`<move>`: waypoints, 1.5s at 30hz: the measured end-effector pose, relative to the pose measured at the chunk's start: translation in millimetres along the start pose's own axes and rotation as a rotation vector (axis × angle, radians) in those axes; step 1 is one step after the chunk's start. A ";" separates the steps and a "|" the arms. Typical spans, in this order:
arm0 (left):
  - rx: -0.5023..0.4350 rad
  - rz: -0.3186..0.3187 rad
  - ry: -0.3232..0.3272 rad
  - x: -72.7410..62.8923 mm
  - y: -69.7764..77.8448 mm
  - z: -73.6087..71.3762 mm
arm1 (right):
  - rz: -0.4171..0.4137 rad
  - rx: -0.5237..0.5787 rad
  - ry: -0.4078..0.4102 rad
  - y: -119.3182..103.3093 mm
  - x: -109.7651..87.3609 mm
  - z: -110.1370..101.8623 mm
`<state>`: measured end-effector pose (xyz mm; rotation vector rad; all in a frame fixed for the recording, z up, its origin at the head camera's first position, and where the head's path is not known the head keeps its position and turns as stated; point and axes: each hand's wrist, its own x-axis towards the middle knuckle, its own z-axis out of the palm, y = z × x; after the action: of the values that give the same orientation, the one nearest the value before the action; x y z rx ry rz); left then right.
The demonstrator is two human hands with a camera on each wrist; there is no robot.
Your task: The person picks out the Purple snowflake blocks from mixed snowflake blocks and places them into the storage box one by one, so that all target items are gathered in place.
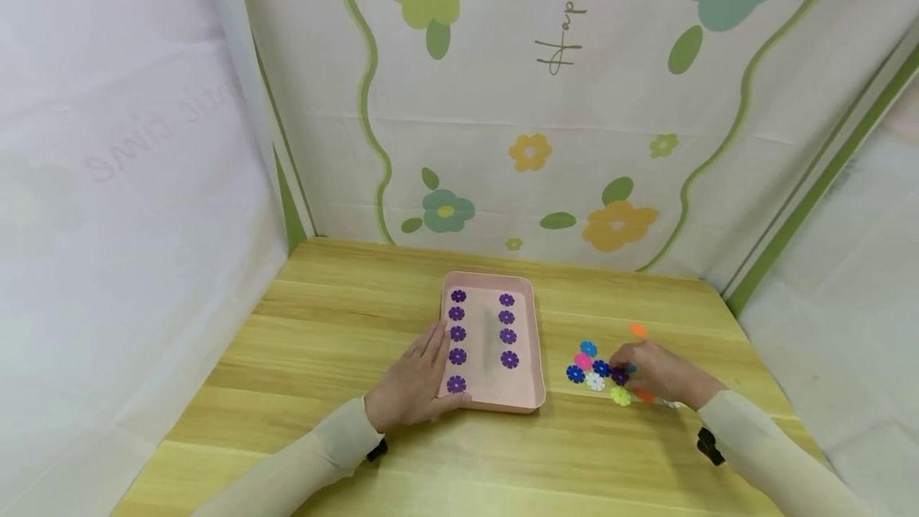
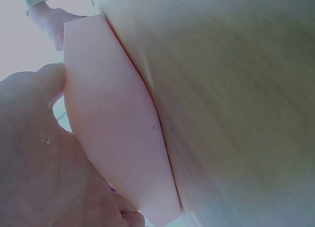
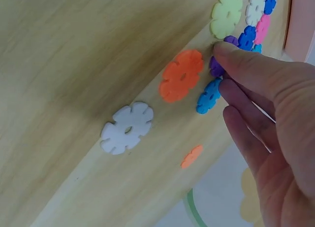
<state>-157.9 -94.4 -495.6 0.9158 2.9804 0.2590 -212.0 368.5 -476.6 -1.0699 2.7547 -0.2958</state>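
Note:
My left hand (image 1: 411, 380) rests on the near left corner of a pink tray (image 1: 540, 373), its fingers straight along the left rim and its thumb at the front rim. Inside the tray lie two columns of purple flower-shaped discs; one purple disc (image 1: 455, 384) is beside my thumb. To the tray's right, my right hand (image 1: 656, 373) is low among loose discs. Between its thumb and forefinger it pinches a purple snowflake disc (image 3: 215, 67), partly hidden by the fingers. A blue disc (image 3: 208, 96) lies right by those fingertips.
Around my right hand lie a pink disc (image 1: 583, 361), a yellow-green disc (image 1: 621, 396), a white disc (image 1: 594, 381), an orange disc (image 3: 181, 76) and several others. The wooden table (image 1: 345, 325) ends at a flowered cloth (image 1: 488, 182) behind and at the sides.

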 end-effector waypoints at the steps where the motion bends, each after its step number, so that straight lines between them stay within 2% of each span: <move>1: 0.000 -0.002 -0.005 0.2 -0.2 0.5 | -0.005 0.010 0.002 0.6 0.8 -0.3; 7: -0.003 -0.014 -0.024 1.6 -1.2 3.4 | -0.006 0.109 -0.033 4.2 8.1 -3.4; 14: -0.006 -0.007 -0.020 1.2 -0.6 4.3 | 0.000 0.169 -0.082 5.5 15.0 -10.0; 19: -0.005 -0.006 -0.021 1.1 -0.7 5.8 | -0.046 0.249 -0.097 6.7 20.9 -22.0; 24: -0.002 -0.003 -0.012 1.4 -0.8 5.0 | -0.044 0.310 -0.141 0.2 32.0 -37.5; 31: -0.018 0.009 0.014 -0.3 -0.5 3.4 | -0.025 0.368 -0.203 -22.7 55.7 -49.4; 38: -0.042 0.013 0.036 -1.7 -2.0 7.7 | -0.073 0.396 -0.258 -58.0 93.4 -48.3; 45: -0.013 -0.005 0.012 -0.1 -3.1 8.5 | -0.068 0.377 -0.296 -93.2 127.3 -44.9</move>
<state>-159.0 -95.7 -504.5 0.9085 2.9877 0.2847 -254.7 220.0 -421.5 -1.0129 2.2876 -0.5864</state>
